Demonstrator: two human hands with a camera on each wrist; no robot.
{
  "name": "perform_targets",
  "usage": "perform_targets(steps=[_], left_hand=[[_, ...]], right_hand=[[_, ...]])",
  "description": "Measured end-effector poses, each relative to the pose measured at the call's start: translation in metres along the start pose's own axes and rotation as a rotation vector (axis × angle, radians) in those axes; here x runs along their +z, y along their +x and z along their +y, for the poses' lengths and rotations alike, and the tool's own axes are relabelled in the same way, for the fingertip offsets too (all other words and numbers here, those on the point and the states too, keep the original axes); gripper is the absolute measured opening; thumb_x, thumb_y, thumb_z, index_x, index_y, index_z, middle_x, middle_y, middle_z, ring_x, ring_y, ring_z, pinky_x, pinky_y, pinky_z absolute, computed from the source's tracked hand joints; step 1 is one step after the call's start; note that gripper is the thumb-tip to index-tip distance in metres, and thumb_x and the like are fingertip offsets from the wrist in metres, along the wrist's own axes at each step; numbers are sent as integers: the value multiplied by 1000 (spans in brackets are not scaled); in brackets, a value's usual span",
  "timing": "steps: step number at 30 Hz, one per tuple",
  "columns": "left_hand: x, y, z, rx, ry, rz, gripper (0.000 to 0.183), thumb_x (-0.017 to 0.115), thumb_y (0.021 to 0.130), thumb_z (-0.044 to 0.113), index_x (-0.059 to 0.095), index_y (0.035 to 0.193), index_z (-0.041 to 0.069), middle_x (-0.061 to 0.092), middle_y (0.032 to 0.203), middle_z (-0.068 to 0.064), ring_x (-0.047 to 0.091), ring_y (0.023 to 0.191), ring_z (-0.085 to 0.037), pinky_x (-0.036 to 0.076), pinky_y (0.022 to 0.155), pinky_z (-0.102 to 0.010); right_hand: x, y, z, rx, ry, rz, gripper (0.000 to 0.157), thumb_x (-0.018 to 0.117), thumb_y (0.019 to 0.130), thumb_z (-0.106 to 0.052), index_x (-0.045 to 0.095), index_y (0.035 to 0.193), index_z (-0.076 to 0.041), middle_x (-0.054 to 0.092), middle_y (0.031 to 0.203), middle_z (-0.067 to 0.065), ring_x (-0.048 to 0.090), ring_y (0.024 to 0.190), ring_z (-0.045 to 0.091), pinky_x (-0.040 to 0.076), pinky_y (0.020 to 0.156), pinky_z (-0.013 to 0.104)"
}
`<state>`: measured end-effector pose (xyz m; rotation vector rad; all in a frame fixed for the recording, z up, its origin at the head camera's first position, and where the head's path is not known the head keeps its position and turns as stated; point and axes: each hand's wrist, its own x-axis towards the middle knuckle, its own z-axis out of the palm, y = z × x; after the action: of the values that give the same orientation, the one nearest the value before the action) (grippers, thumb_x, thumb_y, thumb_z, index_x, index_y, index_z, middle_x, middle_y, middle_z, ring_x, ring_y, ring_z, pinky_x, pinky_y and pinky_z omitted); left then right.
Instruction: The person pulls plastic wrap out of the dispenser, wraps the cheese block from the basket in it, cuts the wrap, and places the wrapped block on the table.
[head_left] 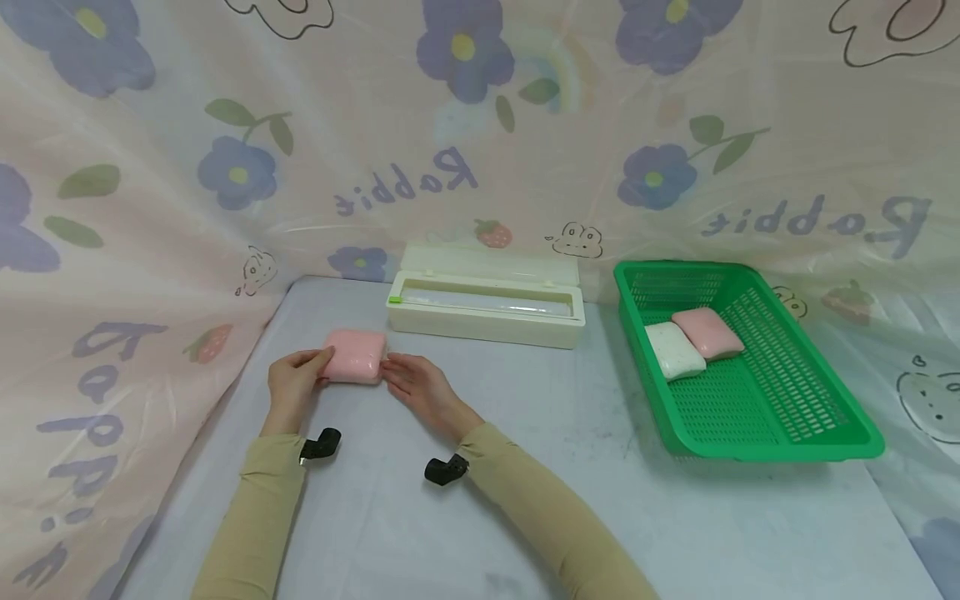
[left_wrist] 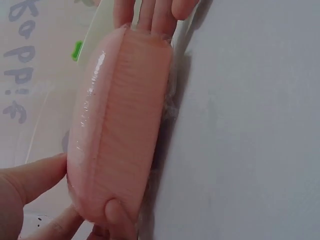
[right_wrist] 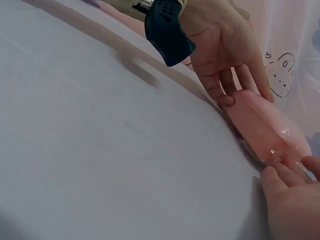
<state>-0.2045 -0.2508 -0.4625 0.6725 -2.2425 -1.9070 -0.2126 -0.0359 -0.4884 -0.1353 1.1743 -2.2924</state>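
A pink, pillow-shaped square block [head_left: 356, 357] lies on the table, with clear film over it. My left hand [head_left: 294, 385] holds its left edge, thumb on top and fingers at the side. On the opposite edge, the fairly straight fingers of my right hand [head_left: 426, 392] touch the film. In the left wrist view, the block's side [left_wrist: 132, 115] shows wrinkled film, with loose film sticking out along the bottom. The right wrist view shows both hands at opposite ends of the block [right_wrist: 265, 125].
Behind the block stands a white cling film dispenser [head_left: 487, 327], lid raised, with a roll inside and a green slider. At right, a green basket [head_left: 780, 450] holds a white block [head_left: 675, 352] and another pink block [head_left: 708, 332]. A printed curtain [head_left: 525, 167] borders the table.
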Motion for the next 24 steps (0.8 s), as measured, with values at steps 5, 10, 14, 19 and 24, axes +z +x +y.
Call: perform_targets(steps=[5, 10, 14, 19, 24], left_hand=[[-3, 1, -1, -10, 7, 5, 39, 67, 91, 22, 63, 118, -6, 61, 88, 1, 59, 60, -4, 56, 62, -19], [-7, 2, 0, -30, -22, -12, 38, 61, 95, 18, 59, 124, -6, 58, 100, -7, 61, 69, -6, 56, 71, -21], [-8, 3, 2, -29, -46, -38, 39, 56, 98, 19, 55, 128, -7, 55, 112, -14, 63, 77, -7, 55, 78, -22], [-8, 2, 6, -22, -38, -51, 45, 52, 99, 26, 54, 129, -8, 54, 116, -18, 64, 79, -10, 56, 78, -25], [-9, -2, 11, 35, 159, -3, 48, 50, 99, 35, 58, 127, -3, 59, 116, -18, 62, 89, -17, 54, 77, -24]], right_hand=[[1, 2, 2, 2, -16, -23, 57, 37, 98, -25, 30, 144, 8, 36, 147, 22, 32, 137, 30, 23, 114, 38], [1, 6, 0, 2, -31, -44, 60, 36, 97, -27, 26, 145, 8, 32, 149, 21, 29, 138, 30, 21, 115, 38], [2, 8, -5, 15, -25, -46, 63, 38, 96, -29, 24, 147, 7, 31, 150, 20, 27, 139, 29, 19, 116, 38], [-1, 6, -9, 33, -52, -50, 61, 37, 99, -30, 25, 147, 5, 30, 150, 20, 27, 139, 31, 21, 115, 39], [-20, -6, -15, 23, -252, -40, 50, 44, 100, -18, 33, 144, 3, 41, 143, 21, 40, 132, 31, 36, 108, 39]])
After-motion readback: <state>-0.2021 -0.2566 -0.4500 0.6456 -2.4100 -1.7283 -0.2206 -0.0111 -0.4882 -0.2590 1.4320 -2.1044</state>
